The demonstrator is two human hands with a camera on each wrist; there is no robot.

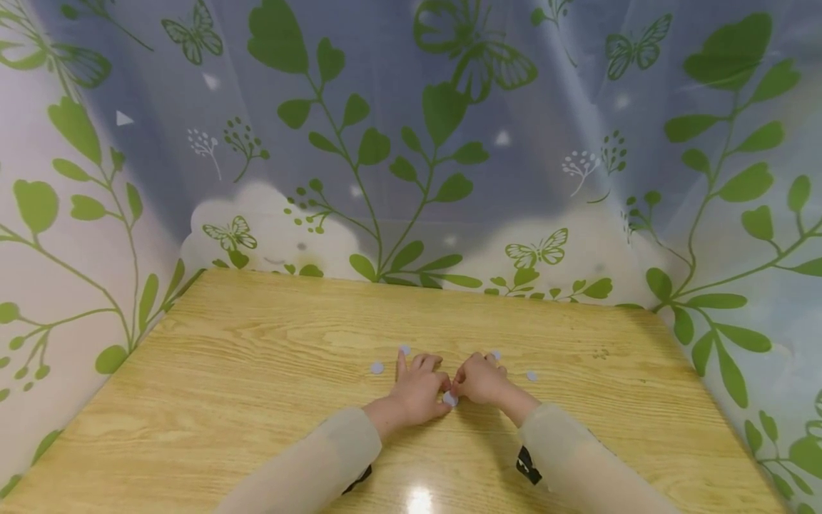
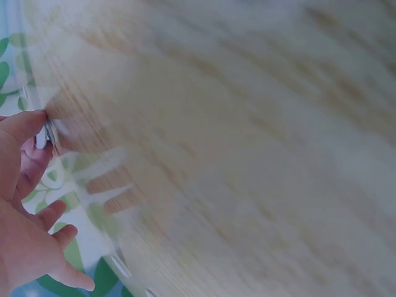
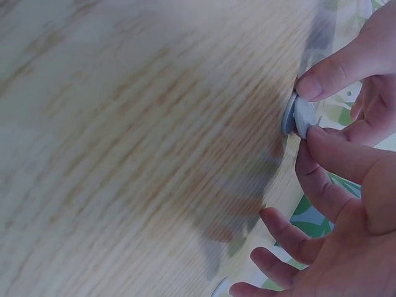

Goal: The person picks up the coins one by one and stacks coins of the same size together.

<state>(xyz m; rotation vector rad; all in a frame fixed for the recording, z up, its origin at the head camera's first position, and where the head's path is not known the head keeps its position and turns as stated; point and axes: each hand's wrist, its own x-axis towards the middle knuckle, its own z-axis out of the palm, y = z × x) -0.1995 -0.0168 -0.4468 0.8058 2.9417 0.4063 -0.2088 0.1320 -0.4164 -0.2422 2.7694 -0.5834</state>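
Note:
Small round white discs are on the wooden table. My left hand [image 1: 417, 394] pinches a white disc [image 1: 451, 398] at its edge between thumb and forefinger, its other fingers spread. Close beside it, my right hand [image 1: 480, 380] has thumb and forefinger at the same disc's rim. In the right wrist view the white disc [image 3: 305, 116] sits against a second, greyer disc [image 3: 288, 114], with fingertips of both hands around them. The left wrist view shows the disc [image 2: 42, 137] edge-on beneath a thumb, far left.
Two discs lie beyond my left hand, a nearer disc [image 1: 377, 368] and a farther disc [image 1: 404, 350]. Past my right hand are another disc [image 1: 495, 354] and one disc [image 1: 531, 375] farther right. A leaf-patterned curtain [image 1: 398, 200] borders the wooden table [image 1: 257, 343].

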